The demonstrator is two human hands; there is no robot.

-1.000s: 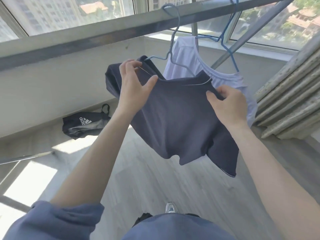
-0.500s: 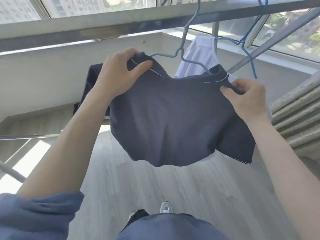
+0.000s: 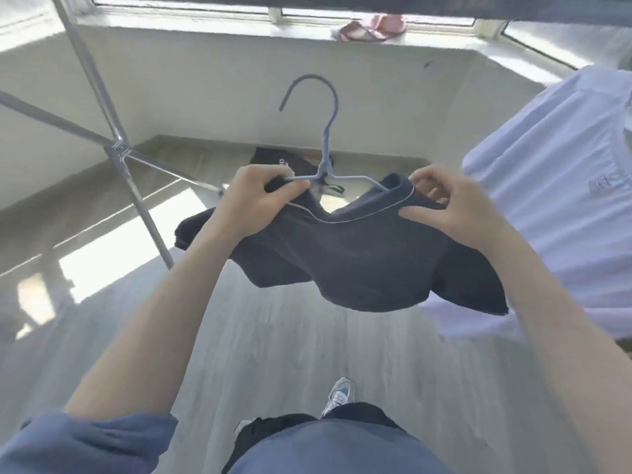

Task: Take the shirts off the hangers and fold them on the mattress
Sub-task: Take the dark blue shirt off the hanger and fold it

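Sunlit wooden floor [image 3: 273,343] lies below a wire hanger [image 3: 324,148], its hook in mid-air. The left hand [image 3: 253,200] curls round the hanger's left arm and the dark shirt [image 3: 359,254] draped on it. The right hand [image 3: 451,213] pinches the collar at the hanger's right end. A white shirt [image 3: 554,186] hangs to the right of the hanger.

The navy shirt [image 3: 359,254] at the centre is plain and very dark, edged at the collar with a thin white line. The hanger [image 3: 325,138] toward 12 o'clock is dull grey-blue. At 3 o'clock the white shirt [image 3: 547,200] has a lilac tinge and a small grey print. A pink cloth [image 3: 372,29] shows at 12 o'clock. The rack poles [image 3: 119,148] at 10 o'clock are silvery grey, the wall [image 3: 222,97] off-white. The floor [image 3: 273,354] has pale grey wood grain. At 7 o'clock the sleeve [image 3: 85,443] is mid-blue
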